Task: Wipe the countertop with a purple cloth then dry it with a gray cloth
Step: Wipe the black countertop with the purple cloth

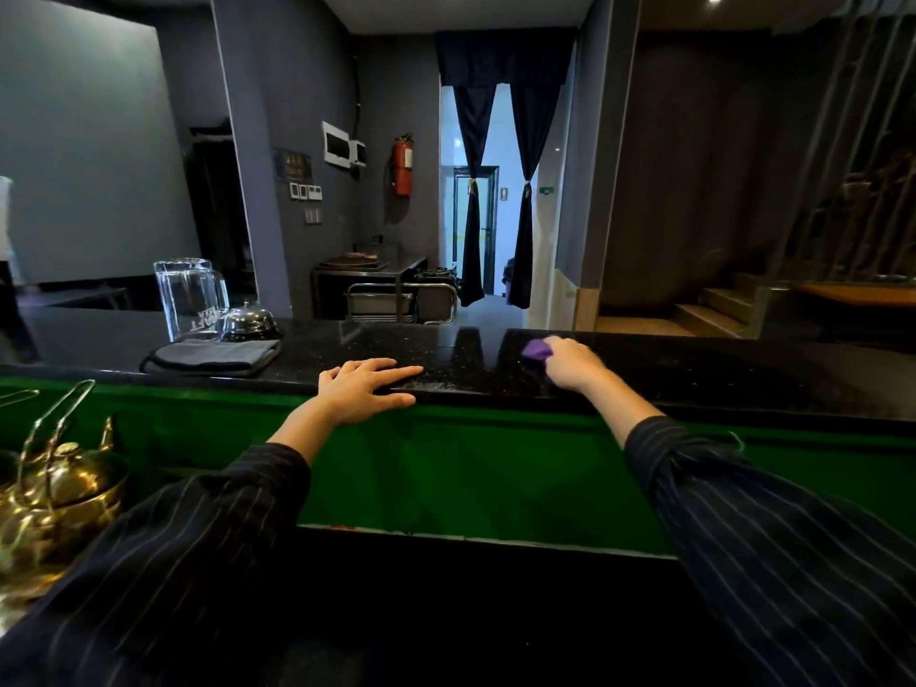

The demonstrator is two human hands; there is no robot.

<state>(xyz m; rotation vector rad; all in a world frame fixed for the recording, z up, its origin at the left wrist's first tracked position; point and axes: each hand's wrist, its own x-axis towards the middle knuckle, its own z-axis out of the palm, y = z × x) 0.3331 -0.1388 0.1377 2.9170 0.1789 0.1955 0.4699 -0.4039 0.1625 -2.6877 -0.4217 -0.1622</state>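
Note:
A black speckled countertop (694,369) runs across the view above a green front panel. My right hand (570,363) grips a bunched purple cloth (536,349) and presses it on the counter right of centre. Most of the cloth is hidden under the fingers. My left hand (364,389) lies flat on the counter's near edge, fingers spread, holding nothing. A folded gray cloth (213,357) rests on the counter to the left, apart from both hands.
A clear glass pitcher (188,297) and a silver call bell (248,322) stand behind the gray cloth. A brass kettle (59,493) sits low at the left. Beyond the counter are a steel cart (396,300), a curtained doorway and stairs at right.

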